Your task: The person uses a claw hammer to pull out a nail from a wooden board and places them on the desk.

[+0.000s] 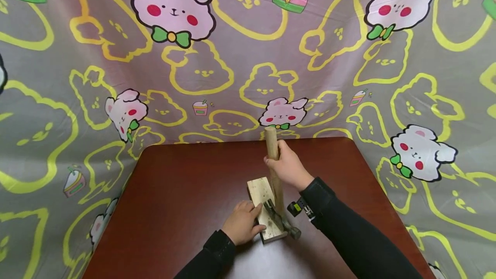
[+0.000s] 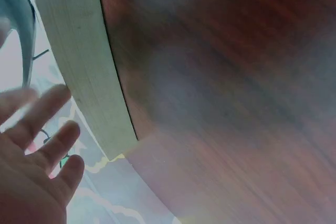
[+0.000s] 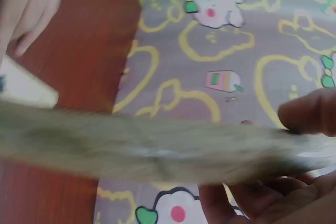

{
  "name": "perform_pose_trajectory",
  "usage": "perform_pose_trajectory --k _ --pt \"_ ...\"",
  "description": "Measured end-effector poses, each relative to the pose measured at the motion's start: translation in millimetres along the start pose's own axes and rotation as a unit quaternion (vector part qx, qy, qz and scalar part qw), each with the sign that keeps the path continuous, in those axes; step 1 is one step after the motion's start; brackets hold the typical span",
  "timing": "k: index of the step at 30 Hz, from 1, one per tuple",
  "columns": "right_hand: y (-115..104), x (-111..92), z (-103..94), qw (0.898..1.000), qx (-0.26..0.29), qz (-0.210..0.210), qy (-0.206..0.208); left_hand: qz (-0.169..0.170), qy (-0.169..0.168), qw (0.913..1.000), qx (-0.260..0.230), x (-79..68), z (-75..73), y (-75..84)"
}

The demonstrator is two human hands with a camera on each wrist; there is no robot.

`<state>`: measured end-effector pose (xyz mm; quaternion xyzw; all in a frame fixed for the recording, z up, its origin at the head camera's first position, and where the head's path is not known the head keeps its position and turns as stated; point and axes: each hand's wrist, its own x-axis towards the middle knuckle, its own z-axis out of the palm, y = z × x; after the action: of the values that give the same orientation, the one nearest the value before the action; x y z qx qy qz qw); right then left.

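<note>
A claw hammer [image 1: 276, 216] stands with its metal head on the pale wooden block [image 1: 260, 188] and its wooden handle [image 3: 131, 145] rising toward the far side. My right hand [image 1: 289, 166] grips that handle in its upper part, thumb on one side and fingers on the other. My left hand [image 1: 242, 223] touches the block's left side, with fingertips and thumb at its upper face. In the left wrist view the left fingers [image 2: 55, 142] are spread and fairly straight beside the block. A thin dark nail-like line shows near the claw there; its kind is unclear.
The block lies on a reddish-brown table [image 1: 186, 184] with rounded far corners. A cloth [image 1: 232, 68] with cartoon rabbits hangs behind and along both sides of the table. A small dark device [image 1: 296, 207] is strapped at the right wrist.
</note>
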<state>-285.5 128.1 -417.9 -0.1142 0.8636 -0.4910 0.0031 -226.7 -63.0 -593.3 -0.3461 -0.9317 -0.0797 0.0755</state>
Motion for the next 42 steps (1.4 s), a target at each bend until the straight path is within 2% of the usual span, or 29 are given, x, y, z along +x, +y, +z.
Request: perform_pose_trajectory --k 3,5,7,11,13,17,20,24,29,37,42 --pt "-10 7 -5.2 0.998 0.061 -0.002 0.000 -0.007 0.001 1.0000 -0.006 5.4 4.7 -0.6" --pt "-17 11 -8.2 0.993 0.115 -0.009 -0.005 -0.006 -0.005 0.9999 -0.010 8.5 9.3 -0.2" --pt "-21 16 -9.7 0.982 0.187 -0.017 -0.014 -0.005 -0.018 0.9998 -0.011 10.9 12.7 0.3" --pt "-29 23 -10.3 0.945 0.325 -0.024 -0.031 -0.014 -0.039 0.9990 -0.015 14.1 14.0 1.6" --pt "-32 26 -9.8 0.931 0.362 -0.012 -0.033 -0.024 -0.042 0.9988 -0.011 15.0 12.8 1.6" --pt "-37 31 -6.4 0.920 0.387 0.033 -0.045 -0.046 -0.055 0.9974 0.008 14.8 10.6 2.8" --pt "-39 33 -2.0 0.919 0.386 0.060 -0.050 -0.059 -0.070 0.9955 0.024 15.0 9.0 4.7" --pt "-42 35 5.8 0.924 0.374 0.069 -0.025 -0.063 -0.076 0.9945 0.036 16.8 6.2 7.1" --pt "-40 37 14.8 0.931 0.363 0.046 0.004 -0.063 -0.093 0.9936 0.011 18.0 4.0 8.6" --pt "-37 31 23.5 0.943 0.332 0.014 0.025 -0.076 -0.122 0.9896 -0.015 18.9 5.7 9.8" --pt "-39 29 21.5 0.944 0.327 0.003 0.051 -0.075 -0.125 0.9888 -0.032 23.7 4.5 10.4"
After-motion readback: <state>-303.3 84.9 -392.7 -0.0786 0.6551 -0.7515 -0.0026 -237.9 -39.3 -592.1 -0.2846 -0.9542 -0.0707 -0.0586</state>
